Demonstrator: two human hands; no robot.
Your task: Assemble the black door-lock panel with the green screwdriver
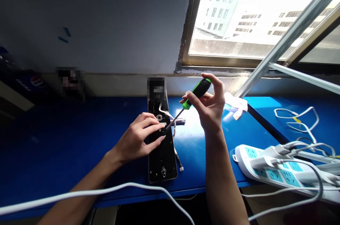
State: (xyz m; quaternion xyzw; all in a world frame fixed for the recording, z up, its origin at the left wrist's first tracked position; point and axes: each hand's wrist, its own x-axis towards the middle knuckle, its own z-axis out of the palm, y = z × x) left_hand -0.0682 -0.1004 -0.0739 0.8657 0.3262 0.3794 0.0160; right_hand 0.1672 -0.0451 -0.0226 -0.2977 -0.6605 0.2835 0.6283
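Observation:
A long black panel [161,157], which looks like half of a door lock, lies on the blue table. White wrapped wires run from it along its right side to a small white connector [181,169]. My right hand [212,106] grips a green and black screwdriver [198,92], held at a slant with its shaft pointing down left to the panel. Resting on the panel, my left hand [143,133] has its fingers stretched out, thumb apart from the forefinger. The screwdriver's tip is close to these fingertips; any screw under it is too small to make out.
A white power strip [265,168] with several plugs sits at the right. White cables [127,186] cross the front. Crumpled paper [236,104] lies near a metal bar [265,65] before the window. A dark blue Pepsi-marked box [30,81] stands at the far left.

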